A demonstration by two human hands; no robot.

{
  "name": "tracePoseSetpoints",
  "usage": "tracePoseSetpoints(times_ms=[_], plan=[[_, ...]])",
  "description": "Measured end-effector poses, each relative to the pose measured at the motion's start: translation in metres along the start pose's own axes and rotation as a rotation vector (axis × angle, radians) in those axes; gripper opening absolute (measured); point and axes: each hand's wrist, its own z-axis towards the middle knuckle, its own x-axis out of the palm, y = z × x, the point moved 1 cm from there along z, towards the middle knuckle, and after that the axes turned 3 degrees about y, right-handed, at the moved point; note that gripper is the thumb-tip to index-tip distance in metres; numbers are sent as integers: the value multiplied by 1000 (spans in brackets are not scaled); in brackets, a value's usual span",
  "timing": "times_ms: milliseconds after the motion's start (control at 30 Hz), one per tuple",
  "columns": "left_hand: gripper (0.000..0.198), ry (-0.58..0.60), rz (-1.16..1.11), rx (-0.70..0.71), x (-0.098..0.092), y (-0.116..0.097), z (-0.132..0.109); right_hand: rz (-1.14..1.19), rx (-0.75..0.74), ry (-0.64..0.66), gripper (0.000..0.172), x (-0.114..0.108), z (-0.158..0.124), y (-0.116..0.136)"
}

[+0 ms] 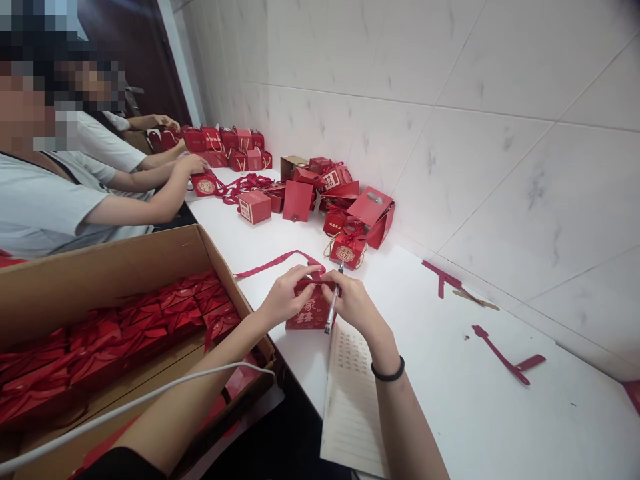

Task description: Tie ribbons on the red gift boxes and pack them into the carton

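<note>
A small red gift box [306,316] with pale Chinese characters on its front stands on the white table. My left hand [289,297] grips its top edge from the left, thumb on the front and fingers over the top. From the other side, my right hand [354,300] pinches the box's top with thumb and forefinger. A clear pen [329,316] is held between the fingers of that same hand, pointing down across the box's right edge. Dark red ribbon [267,265] runs from the box top leftward over the table. My fingers partly hide the box's upper part.
An open carton [200,243] of ribboned red boxes sits at left, a white cable [150,395] crossing before it. A written notebook [350,407] lies below my right hand. Red boxes [299,200] pile against the wall. Red strips [505,357] lie right. Co-workers' hands [193,165] handle boxes.
</note>
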Motion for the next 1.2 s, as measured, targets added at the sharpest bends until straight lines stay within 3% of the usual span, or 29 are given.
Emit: tracePoseSetpoints(times_ms=[867, 1033, 1200], plan=[[28, -18, -81, 0, 4, 3, -2, 2, 13, 24, 15, -1, 0, 3], [16, -76, -55, 71, 4, 4, -2, 0, 18, 22, 13, 0, 0, 3], [26, -22, -52, 92, 2, 4, -1, 8, 15, 36, 13, -1, 0, 3]])
